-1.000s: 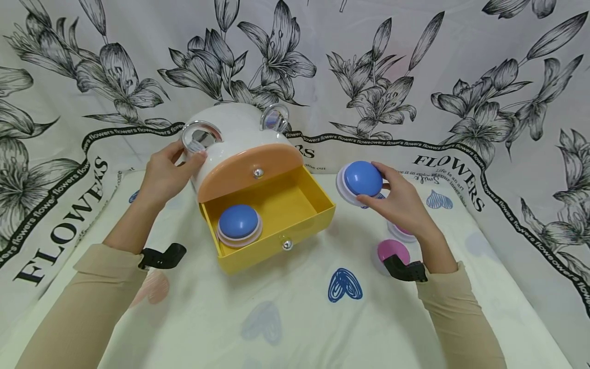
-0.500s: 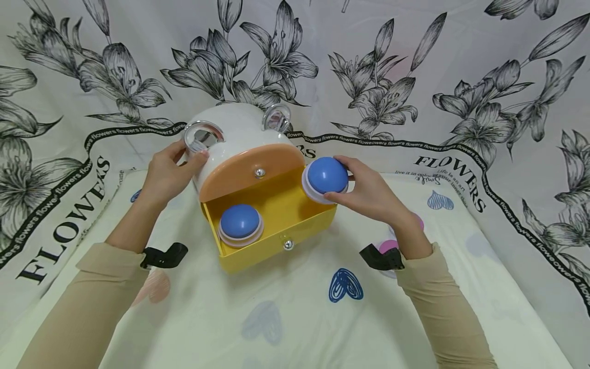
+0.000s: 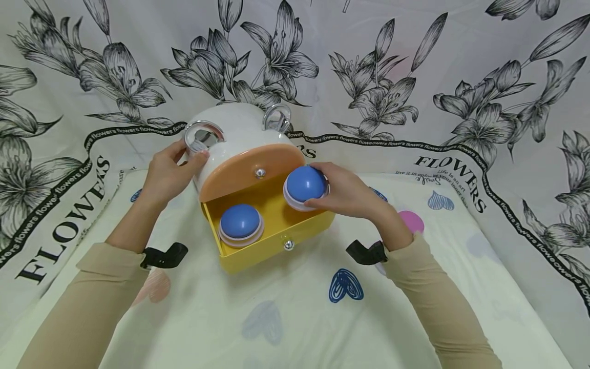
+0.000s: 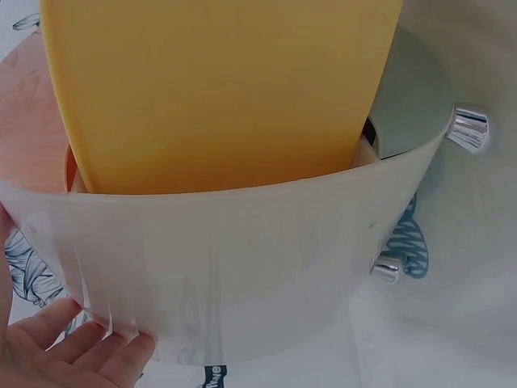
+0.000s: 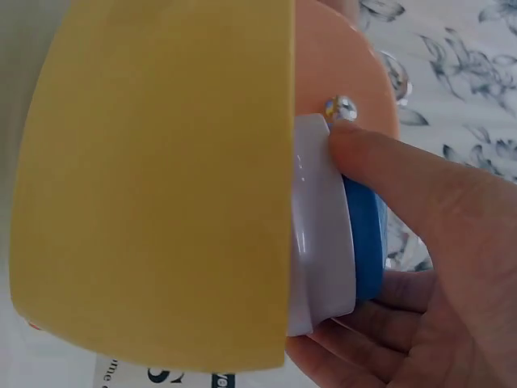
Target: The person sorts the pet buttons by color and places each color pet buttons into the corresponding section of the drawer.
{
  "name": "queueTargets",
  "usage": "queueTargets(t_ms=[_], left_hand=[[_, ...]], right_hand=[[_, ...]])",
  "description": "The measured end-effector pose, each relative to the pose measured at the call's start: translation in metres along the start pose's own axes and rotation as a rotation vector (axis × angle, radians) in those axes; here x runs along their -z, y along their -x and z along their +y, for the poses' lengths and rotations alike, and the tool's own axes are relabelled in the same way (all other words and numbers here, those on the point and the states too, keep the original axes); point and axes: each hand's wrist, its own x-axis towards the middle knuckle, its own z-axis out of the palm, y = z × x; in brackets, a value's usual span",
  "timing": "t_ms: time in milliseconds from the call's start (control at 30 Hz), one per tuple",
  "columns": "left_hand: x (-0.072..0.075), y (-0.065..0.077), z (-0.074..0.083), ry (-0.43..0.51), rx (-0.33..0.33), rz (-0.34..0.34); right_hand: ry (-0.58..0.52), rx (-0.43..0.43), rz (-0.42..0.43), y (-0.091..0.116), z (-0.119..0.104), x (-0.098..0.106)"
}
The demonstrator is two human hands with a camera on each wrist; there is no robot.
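A white rounded drawer box (image 3: 237, 128) has an orange upper drawer front (image 3: 251, 166) and a yellow drawer (image 3: 253, 254) pulled out below it. Thumb and fingers of my left hand (image 3: 167, 177) hold its left side, beside a silver ring (image 3: 203, 134); the left wrist view has the fingertips against the white wall. My right hand (image 3: 348, 192) grips a blue-domed white disc (image 3: 306, 184) at the right part of the yellow drawer; its white base (image 5: 319, 226) is partly hidden behind the drawer wall. A matching disc (image 3: 240, 224) sits in the drawer's left part.
A pink round top (image 3: 412, 222) shows beyond my right wrist, and a second piece there is mostly hidden by the arm. A pale heart-patterned cloth (image 3: 299, 312) lies underneath. The flower-printed curtain (image 3: 369, 102) hangs close behind the box.
My right hand has carried the blue-domed disc leftward from beside the box to over the yellow drawer, then lower into its right part. The left hand keeps its place on the box.
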Motion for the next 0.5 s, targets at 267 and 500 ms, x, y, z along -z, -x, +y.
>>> queueTargets(t_ms=[267,500], left_hand=[[-0.001,-0.001,-0.001,-0.004,-0.003,0.001],[-0.001,0.000,-0.001,0.003,-0.002,0.002]], right_hand=[[0.057,0.027,-0.054,-0.012,-0.004,-0.009],[0.100,0.084,-0.069,-0.022,-0.009,-0.016]])
